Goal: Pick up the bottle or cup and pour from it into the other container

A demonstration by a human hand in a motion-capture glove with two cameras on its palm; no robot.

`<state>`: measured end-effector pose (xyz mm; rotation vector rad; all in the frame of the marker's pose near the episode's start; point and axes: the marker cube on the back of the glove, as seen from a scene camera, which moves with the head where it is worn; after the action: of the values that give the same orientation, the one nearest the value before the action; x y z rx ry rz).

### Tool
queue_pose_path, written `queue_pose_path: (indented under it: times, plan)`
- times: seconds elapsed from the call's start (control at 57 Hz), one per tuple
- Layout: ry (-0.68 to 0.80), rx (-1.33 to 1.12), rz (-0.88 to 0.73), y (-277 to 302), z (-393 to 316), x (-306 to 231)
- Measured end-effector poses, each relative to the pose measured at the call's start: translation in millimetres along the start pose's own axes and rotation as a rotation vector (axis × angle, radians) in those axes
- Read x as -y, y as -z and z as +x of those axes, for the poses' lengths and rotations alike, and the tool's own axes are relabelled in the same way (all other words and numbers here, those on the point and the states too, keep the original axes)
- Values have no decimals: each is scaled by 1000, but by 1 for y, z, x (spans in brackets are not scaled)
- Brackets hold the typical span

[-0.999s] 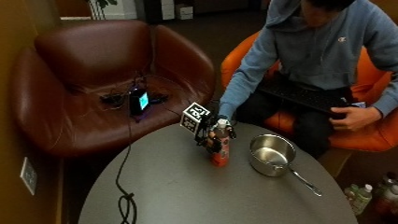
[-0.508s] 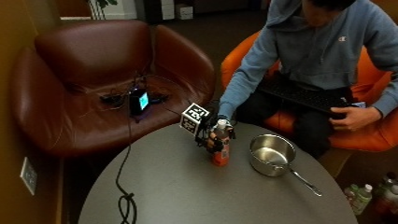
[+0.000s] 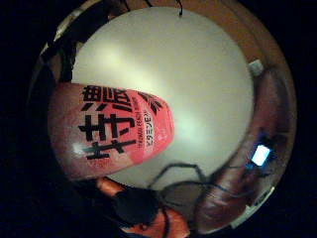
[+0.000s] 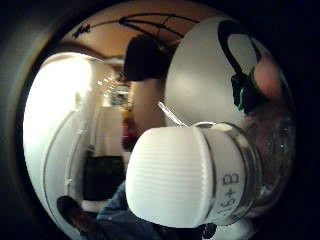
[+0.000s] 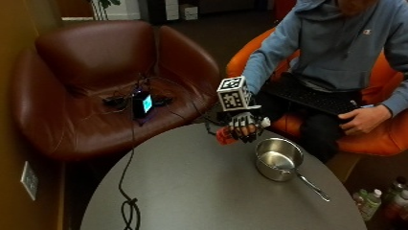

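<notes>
My gloved right hand (image 5: pixel 244 127) grips a bottle (image 5: pixel 224 136) with a red label and holds it above the round grey table (image 5: pixel 191 191), tipped onto its side. Its white cap (image 5: pixel 263 122) is on and points toward the steel pot (image 5: pixel 278 158), which stands on the table just below and to the right with its long handle (image 5: pixel 312 187) reaching toward the table's edge. The little finger side palm view is filled by the red label with black characters (image 3: pixel 109 131) over the table top (image 3: pixel 198 74). In the thumb side palm view the white cap (image 4: pixel 175 175) and clear neck (image 4: pixel 265 165) are close.
A black cable (image 5: pixel 127 206) runs across the table's left side, up from a brown leather armchair (image 5: pixel 96 86) holding a device with a lit screen (image 5: pixel 141 103). The person's bare hand (image 5: pixel 360 120) rests on their lap. Several bottles (image 5: pixel 369 201) stand on the floor at right.
The bottle stood upright on the table in my hand; it has been lifted off and tipped over, cap toward the pot. The pot has not moved.
</notes>
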<state>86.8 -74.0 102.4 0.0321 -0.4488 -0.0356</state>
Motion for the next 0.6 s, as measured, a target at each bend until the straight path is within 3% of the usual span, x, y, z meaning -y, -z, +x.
queue_pose_path:
  times: [0.298,0.596]
  plan:
    - [83,-618,-50,17,-72,1]
    - [133,-1503,-94,-10,-126,-8]
